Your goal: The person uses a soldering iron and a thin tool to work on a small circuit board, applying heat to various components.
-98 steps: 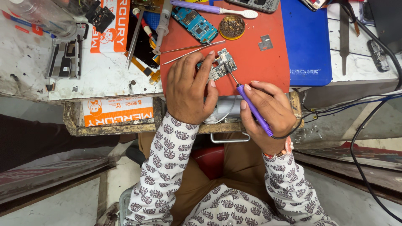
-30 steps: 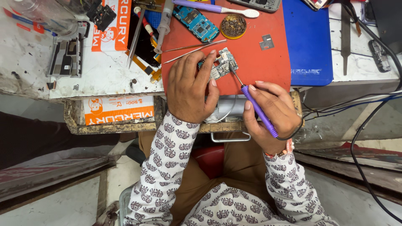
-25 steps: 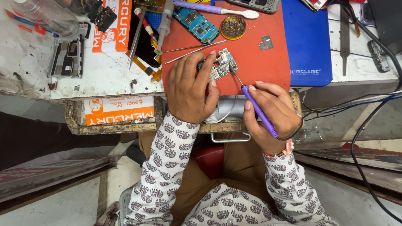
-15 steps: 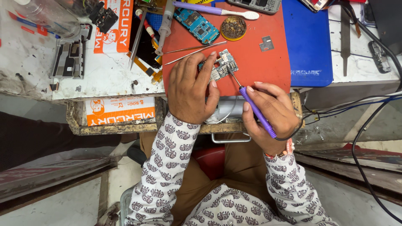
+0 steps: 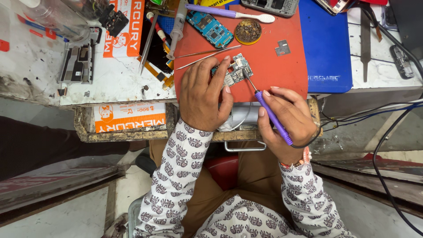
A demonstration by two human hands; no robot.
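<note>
View from above my worktop [image 5: 110,83]. My left hand [image 5: 203,94] lies palm down on the red mat [image 5: 269,70], fingers curved, the fingertips pressing the near-left edge of a small circuit board [image 5: 235,70] to pin it flat. The board is a compact, irregular piece, blue-green with silver shield cans and pale connectors crowded on its face; it sits near the middle of the mat, its left part hidden under my fingers. My right hand [image 5: 284,117] is closed in a pen grip around a purple soldering iron [image 5: 269,112], thumb and first fingers pinching the barrel. The thin metal tip slants up and to the left and meets the board's right edge, though I cannot tell exactly which component it touches. A dark cord leaves the iron's rear end beside my wrist. Two slim metal tweezers [image 5: 207,53] lie on the mat just above my left hand. Further back rest a second, blue circuit board [image 5: 209,28], a round tin of brown flux [image 5: 248,31] and a purple-handled brush [image 5: 229,12]. A blue mat [image 5: 326,48] adjoins the red one on the right.
</note>
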